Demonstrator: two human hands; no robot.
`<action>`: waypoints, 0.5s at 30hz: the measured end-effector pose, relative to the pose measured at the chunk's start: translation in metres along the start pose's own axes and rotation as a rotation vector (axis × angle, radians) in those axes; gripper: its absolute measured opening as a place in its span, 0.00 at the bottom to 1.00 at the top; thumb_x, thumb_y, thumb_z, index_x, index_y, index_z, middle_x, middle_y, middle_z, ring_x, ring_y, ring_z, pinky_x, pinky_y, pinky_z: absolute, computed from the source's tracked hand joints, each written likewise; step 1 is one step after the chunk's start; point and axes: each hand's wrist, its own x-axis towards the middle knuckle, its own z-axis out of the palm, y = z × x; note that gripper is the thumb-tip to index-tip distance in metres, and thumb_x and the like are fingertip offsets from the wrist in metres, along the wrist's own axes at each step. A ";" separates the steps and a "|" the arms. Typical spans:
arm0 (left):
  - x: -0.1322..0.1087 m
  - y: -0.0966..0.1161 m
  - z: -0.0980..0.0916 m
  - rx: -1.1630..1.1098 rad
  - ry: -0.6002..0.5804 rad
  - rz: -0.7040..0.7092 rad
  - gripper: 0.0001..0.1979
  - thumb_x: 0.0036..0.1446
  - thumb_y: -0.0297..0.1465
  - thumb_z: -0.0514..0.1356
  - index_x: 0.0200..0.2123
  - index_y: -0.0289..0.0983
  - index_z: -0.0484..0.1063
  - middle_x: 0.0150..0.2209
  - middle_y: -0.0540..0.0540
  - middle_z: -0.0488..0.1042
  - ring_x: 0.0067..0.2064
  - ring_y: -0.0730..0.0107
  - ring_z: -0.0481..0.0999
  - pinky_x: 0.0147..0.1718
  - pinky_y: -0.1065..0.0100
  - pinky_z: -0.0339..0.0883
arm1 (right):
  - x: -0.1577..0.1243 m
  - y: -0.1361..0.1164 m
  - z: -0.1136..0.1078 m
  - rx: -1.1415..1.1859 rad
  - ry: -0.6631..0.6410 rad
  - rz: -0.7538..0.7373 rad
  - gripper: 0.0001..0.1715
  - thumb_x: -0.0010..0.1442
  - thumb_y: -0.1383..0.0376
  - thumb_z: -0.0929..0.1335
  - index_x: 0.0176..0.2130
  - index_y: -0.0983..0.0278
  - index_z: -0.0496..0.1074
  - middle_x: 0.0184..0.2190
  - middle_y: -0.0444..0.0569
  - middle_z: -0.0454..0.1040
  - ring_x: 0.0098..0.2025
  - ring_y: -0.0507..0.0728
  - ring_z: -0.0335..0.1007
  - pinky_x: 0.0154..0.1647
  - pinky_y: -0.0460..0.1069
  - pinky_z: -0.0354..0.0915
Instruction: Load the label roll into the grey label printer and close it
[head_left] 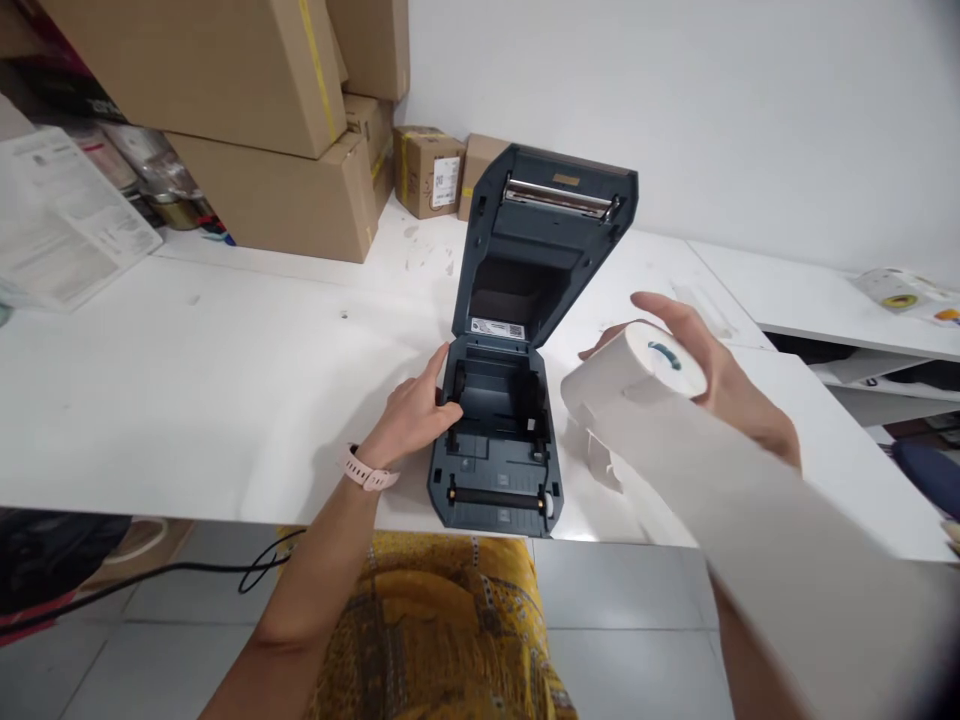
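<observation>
A dark blue-grey label printer [499, 450] stands on the white table with its lid [551, 230] tipped up and back. Inside, the roll bay shows bare, and a black roller [496, 497] crosses its front. My left hand [414, 412] grips the printer's left side, thumb over the inner edge and fingers outside. To the right of the printer, my right hand [720, 375] holds a white label roll [630, 375] in the air from behind. A long strip of paper [757, 520] unrolls from it toward the lower right.
Cardboard boxes [277, 190] are stacked at the back left, with smaller boxes [430, 170] behind the printer. A plastic-wrapped sheet [67, 220] lies far left. An open shelf [885, 370] is at the right. A black cable [187, 568] hangs below the table edge.
</observation>
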 end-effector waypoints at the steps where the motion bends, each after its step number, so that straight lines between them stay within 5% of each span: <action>1: 0.000 0.000 0.000 -0.003 -0.005 -0.001 0.47 0.54 0.32 0.55 0.76 0.34 0.43 0.21 0.56 0.64 0.26 0.64 0.67 0.30 0.66 0.58 | -0.001 0.008 -0.004 -0.025 -0.001 0.016 0.58 0.46 0.48 0.79 0.69 0.47 0.56 0.61 0.54 0.72 0.58 0.71 0.74 0.56 0.62 0.73; 6: 0.000 -0.001 0.001 0.000 0.018 0.009 0.47 0.53 0.32 0.55 0.76 0.35 0.45 0.22 0.56 0.65 0.27 0.65 0.68 0.31 0.66 0.58 | 0.016 0.055 0.003 -0.145 -0.073 0.014 0.47 0.53 0.56 0.76 0.66 0.55 0.61 0.70 0.56 0.60 0.71 0.70 0.59 0.69 0.63 0.61; 11: 0.000 0.002 0.000 -0.007 0.017 -0.006 0.47 0.52 0.32 0.55 0.75 0.35 0.46 0.21 0.56 0.65 0.27 0.65 0.68 0.30 0.66 0.58 | 0.028 0.076 0.020 -0.103 -0.205 0.109 0.47 0.53 0.58 0.75 0.67 0.58 0.59 0.68 0.58 0.64 0.65 0.69 0.67 0.61 0.62 0.70; 15: 0.001 0.005 -0.001 -0.020 0.021 -0.010 0.47 0.52 0.31 0.55 0.75 0.35 0.47 0.21 0.57 0.65 0.25 0.67 0.66 0.30 0.66 0.58 | 0.013 0.092 -0.002 0.089 -0.203 0.195 0.51 0.57 0.56 0.75 0.72 0.52 0.53 0.68 0.54 0.66 0.70 0.66 0.63 0.67 0.64 0.65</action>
